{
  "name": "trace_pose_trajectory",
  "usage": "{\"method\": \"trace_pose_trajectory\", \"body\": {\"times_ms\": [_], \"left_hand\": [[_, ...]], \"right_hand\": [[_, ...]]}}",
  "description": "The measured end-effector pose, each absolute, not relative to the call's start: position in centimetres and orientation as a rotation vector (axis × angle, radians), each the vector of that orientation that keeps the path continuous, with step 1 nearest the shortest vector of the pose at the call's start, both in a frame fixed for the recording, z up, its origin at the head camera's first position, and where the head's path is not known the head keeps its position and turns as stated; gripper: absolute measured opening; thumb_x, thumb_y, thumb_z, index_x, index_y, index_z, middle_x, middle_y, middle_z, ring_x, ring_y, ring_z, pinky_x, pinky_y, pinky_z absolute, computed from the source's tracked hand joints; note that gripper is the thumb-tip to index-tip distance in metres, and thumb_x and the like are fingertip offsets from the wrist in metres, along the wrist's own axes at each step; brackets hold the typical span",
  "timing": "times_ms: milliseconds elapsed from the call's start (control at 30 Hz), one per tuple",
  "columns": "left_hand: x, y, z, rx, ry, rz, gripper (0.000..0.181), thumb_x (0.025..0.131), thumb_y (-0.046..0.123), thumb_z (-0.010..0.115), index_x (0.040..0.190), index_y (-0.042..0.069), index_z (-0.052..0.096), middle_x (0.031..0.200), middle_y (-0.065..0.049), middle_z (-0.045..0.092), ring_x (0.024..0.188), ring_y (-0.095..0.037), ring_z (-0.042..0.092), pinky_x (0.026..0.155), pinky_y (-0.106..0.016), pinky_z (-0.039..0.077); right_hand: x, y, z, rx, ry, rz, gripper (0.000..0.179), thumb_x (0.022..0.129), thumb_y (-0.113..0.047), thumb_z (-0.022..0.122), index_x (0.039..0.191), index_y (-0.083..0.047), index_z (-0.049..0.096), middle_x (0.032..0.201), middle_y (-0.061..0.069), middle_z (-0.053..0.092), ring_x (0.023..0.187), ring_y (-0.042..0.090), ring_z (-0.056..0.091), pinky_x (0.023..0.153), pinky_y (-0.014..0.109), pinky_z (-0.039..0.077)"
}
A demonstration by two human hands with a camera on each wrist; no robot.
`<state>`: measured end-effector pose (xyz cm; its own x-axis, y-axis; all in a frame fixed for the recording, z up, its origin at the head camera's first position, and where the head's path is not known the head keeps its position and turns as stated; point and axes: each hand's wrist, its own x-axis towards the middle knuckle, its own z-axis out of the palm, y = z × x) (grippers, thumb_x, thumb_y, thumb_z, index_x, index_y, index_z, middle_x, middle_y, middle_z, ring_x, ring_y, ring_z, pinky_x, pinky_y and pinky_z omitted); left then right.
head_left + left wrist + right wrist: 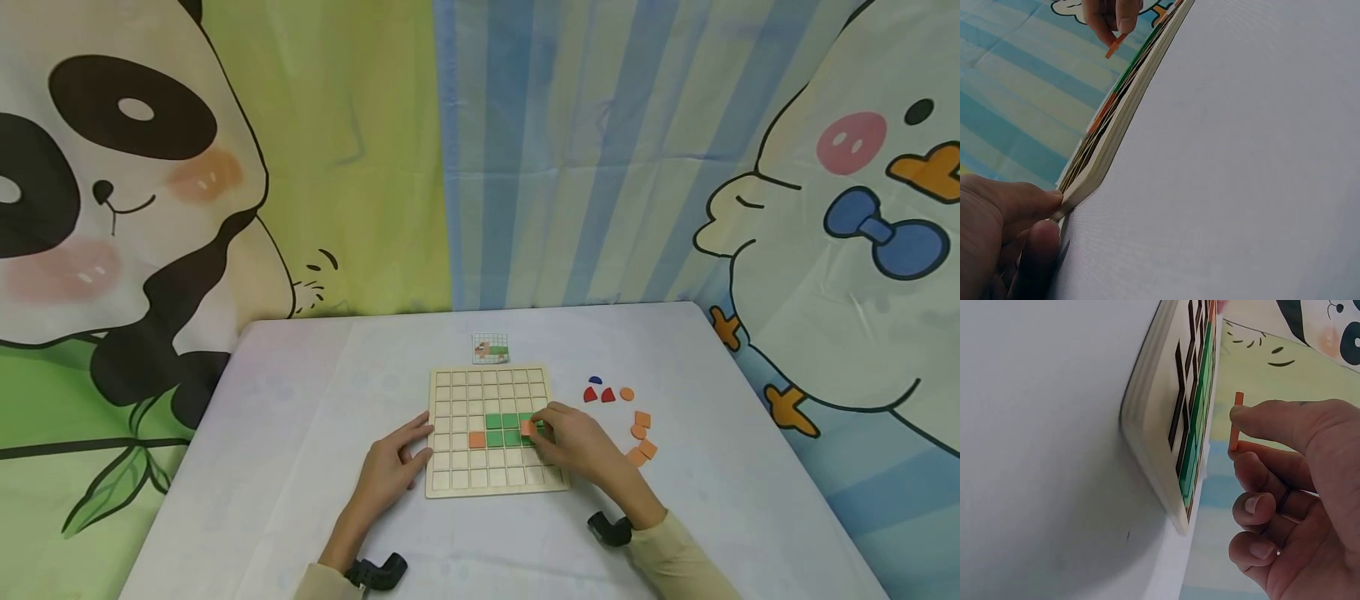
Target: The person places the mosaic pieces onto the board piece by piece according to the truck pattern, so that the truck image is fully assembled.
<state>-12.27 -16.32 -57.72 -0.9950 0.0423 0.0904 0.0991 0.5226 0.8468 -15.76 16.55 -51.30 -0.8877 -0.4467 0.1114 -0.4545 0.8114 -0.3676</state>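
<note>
Right fingers (1275, 461) pinch orange tile (1235, 434).

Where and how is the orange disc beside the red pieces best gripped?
Probably by its rim, pinched at the near and far edges, coming from above and the right: the orange disc lies flat on the table, and a red piece sits close on its left.

No readable text, label, brand or number noted in the three views. Small card (491, 348) just beyond the grid board (497, 478): printed coloured picture over a grid, too small to make out any characters. Backdrop cloth (382, 175) carries drawn figures, with short dark strokes (330, 259) beside the panda (142, 221), forming no legible letter.
</note>
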Motion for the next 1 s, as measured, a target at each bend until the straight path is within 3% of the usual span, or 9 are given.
{"method": "trace_pose_trajectory", "body": {"times_ms": [833,1000], "left_hand": [[-12.3,-16.4,-57.6,-0.094,-2.709,-1.51,0.047,0.093,0.01,0.08,0.139,0.017,0.072,0.152,0.005,0.064,0.044,-0.007,0.05,0.041,-0.025,0.042],[-12.4,-16.4,-57.7,-0.106,-2.711,-1.517,0.047,0.093,0.01,0.08,0.138,0.017,0.072,0.153,0.006,0.063,0.044,-0.007,0.05,0.042,-0.025,0.042]], "right_hand": [[-16.2,11.6,-51.7,0.991,-2.91,0.58,0.018,0.098,-0.028,0.076,0.11,-0.015,0.076,0.08,-0.01,0.056,0.067,0.002,0.044,0.06,0.017,0.04],[-16.3,10.6,-51.7,1.005,-2.916,0.574,0.02,0.098,-0.03,0.077,0.11,-0.015,0.077,0.086,-0.009,0.062,0.069,0.002,0.047,0.062,0.017,0.042]]}}
